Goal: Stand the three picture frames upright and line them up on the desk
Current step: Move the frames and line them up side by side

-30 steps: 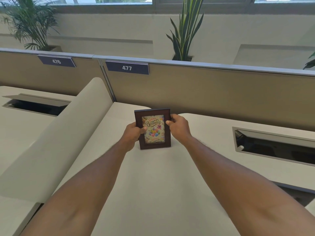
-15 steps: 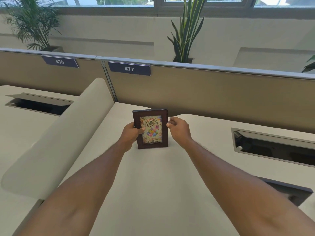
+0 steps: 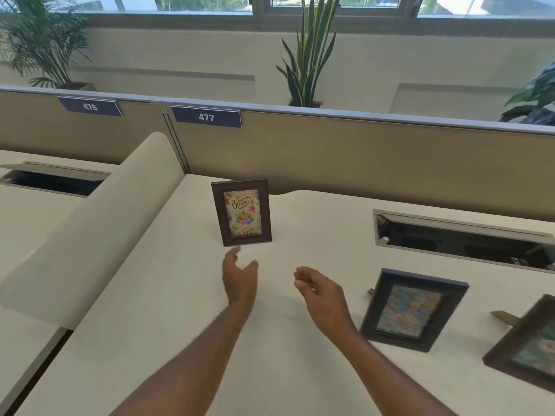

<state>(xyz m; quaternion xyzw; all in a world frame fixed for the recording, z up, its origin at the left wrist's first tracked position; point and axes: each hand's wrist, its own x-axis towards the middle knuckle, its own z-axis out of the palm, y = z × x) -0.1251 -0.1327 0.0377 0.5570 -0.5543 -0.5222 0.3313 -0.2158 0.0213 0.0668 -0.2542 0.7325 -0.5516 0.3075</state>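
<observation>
A brown picture frame (image 3: 241,212) with a birthday card in it stands upright on the desk (image 3: 168,310), toward the far edge, just in front of the partition (image 3: 360,157) that runs along the back. It stands on its own, with nothing touching it.

The left hand (image 3: 240,279) hovers over the desk just on the near side of that frame, fingers spread open and empty, the fingertips close to the frame's bottom edge but apart from it. The right hand (image 3: 319,291) is beside it, nearer the middle of the desk, with its fingers loosely curled and holding nothing. Both forearms reach in from the near edge.

A second frame (image 3: 413,309), dark and blurred, lies on the desk to the right of the right hand, face up or tilted low; a bit of its back stand shows at its left side. A third frame (image 3: 528,346) lies at the right edge of the view, partly cut off, with a tan stand showing at its upper left. The two are near each other but apart.

A cable slot (image 3: 462,235) is open in the desk toward the far right edge, beyond the two lying frames. The partition carries a label (image 3: 207,117) reading 477, and a tall plant (image 3: 309,52) stands behind it
</observation>
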